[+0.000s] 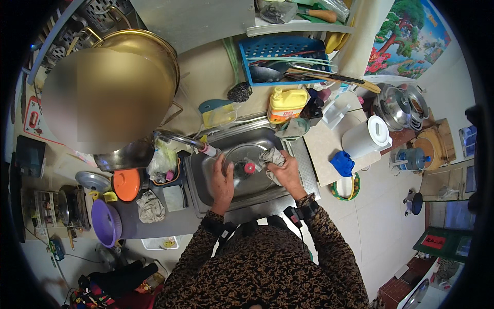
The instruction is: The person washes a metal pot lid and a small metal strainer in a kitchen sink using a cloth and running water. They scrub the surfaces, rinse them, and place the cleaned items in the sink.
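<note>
In the stainless steel sink (pixel 200 189), a clear, thin-rimmed round lid (pixel 247 145) appears between my hands; it could also be a shallow bowl. My left hand (pixel 223 183) grips its left edge, fingers pointing up and thumb inward. A crumpled grey-white cloth (pixel 272 157) is bunched in my right hand (pixel 286 173), against the right side of the rim. Near the middle shows a small red round piece (pixel 249 167); whether it is a knob on the lid or lies in the sink, I cannot tell. The faucet spout (pixel 181 138) ends just above my left fingertips.
Behind the sink stand a yellow detergent jug (pixel 287 103) and a blue utensil basket (pixel 247 71). A bowl with a cloth (pixel 292 129) sits on the back right corner. Left are a purple basin (pixel 106 224), another cloth (pixel 151 206) and an orange lid (pixel 126 184). A white pitcher (pixel 361 139) stands right.
</note>
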`<action>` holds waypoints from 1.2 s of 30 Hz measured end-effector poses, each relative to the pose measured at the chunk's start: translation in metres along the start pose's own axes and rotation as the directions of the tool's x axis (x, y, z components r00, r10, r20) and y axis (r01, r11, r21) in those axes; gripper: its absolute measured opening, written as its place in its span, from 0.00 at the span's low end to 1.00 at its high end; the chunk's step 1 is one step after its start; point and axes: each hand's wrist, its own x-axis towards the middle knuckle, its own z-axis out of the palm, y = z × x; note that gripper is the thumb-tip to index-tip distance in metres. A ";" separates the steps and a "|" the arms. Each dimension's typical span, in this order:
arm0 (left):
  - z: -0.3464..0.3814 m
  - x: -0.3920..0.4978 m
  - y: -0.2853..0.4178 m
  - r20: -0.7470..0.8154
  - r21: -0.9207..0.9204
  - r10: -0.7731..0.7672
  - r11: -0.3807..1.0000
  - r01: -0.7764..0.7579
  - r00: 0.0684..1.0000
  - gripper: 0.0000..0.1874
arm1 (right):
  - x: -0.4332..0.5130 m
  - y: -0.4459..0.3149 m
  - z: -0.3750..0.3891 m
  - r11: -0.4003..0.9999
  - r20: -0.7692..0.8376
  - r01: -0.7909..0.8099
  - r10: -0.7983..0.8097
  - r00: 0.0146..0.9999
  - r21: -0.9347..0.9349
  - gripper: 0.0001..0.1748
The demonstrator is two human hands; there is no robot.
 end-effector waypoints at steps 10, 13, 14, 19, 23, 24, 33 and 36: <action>0.011 0.012 -0.014 0.693 -0.646 -0.364 0.069 0.760 0.622 0.20 | -0.059 -0.034 0.035 0.408 0.287 0.701 -0.704 0.649 -0.584 0.29; 0.005 0.009 -0.007 0.655 -0.699 -0.298 0.111 0.706 0.695 0.15 | -0.069 -0.037 0.034 0.604 0.268 0.646 -0.599 0.754 -0.467 0.33; 0.003 0.007 -0.005 0.659 -0.719 -0.229 0.091 0.689 0.717 0.16 | -0.071 -0.038 0.033 0.718 0.223 0.594 -0.552 0.803 -0.362 0.35; 0.004 -0.008 0.007 0.654 -0.717 -0.223 0.119 0.686 0.723 0.19 | -0.068 -0.045 0.035 0.885 -0.256 0.283 -0.390 0.885 -0.369 0.38; 0.002 -0.017 0.019 0.653 -0.695 -0.246 0.180 0.696 0.716 0.19 | -0.036 -0.040 0.025 0.935 -0.367 0.174 -0.285 0.886 -0.309 0.35; 0.000 -0.019 0.022 0.654 -0.697 -0.217 0.200 0.689 0.725 0.19 | -0.023 -0.037 0.019 0.936 -0.370 0.159 -0.274 0.887 -0.313 0.36; 0.019 -0.011 0.019 0.531 -0.799 -0.270 0.155 0.580 0.803 0.15 | -0.034 -0.023 0.056 0.941 -0.478 0.168 -0.297 0.827 -0.294 0.26; 0.031 -0.010 0.018 0.447 -0.779 -0.426 0.248 0.576 0.787 0.15 | -0.073 -0.016 0.075 0.868 -0.390 0.298 -0.453 0.801 -0.397 0.26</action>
